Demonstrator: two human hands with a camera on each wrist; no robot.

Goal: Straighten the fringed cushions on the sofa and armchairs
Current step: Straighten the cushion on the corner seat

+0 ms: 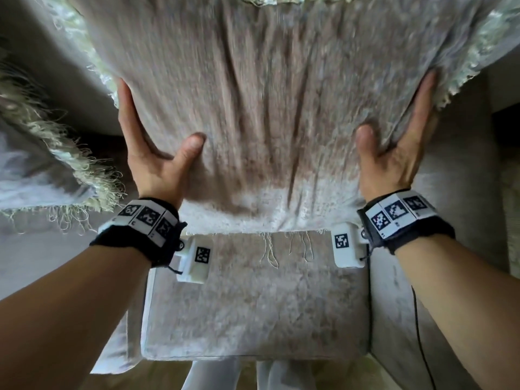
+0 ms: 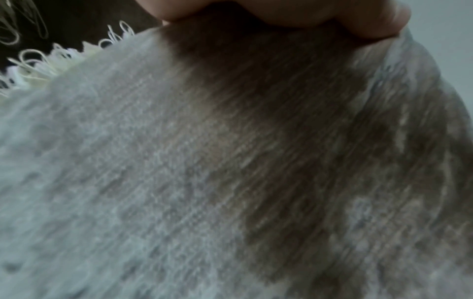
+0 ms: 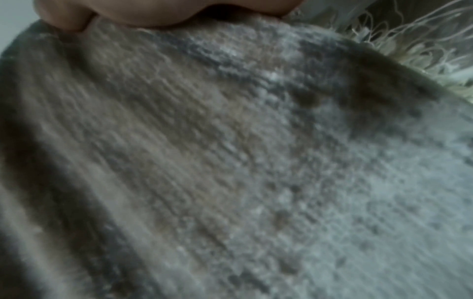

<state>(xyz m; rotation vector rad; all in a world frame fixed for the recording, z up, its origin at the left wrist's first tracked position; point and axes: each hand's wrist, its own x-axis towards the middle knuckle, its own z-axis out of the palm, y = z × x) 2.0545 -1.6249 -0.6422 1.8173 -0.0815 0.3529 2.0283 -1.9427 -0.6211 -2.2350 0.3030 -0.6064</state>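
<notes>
A large grey-beige cushion (image 1: 267, 94) with a pale fringe along its edges stands upright over the armchair seat (image 1: 253, 305). My left hand (image 1: 152, 156) grips its lower left side, thumb pressed into the front and fingers running up the edge. My right hand (image 1: 394, 159) holds the lower right side the same way, and the fabric creases under its thumb. The left wrist view shows the cushion's weave (image 2: 230, 161), its fringe (image 2: 51, 60) and part of my hand (image 2: 307, 16). The right wrist view shows the fabric (image 3: 230, 161), the fringe (image 3: 422, 50) and my hand (image 3: 153, 12).
A second fringed cushion (image 1: 42, 164) lies to the left of the chair. The armchair's right arm (image 1: 450, 178) rises beside my right hand. My legs in white trousers (image 1: 225, 375) stand at the seat's front edge. A thin black cable (image 1: 419, 333) hangs from my right wrist.
</notes>
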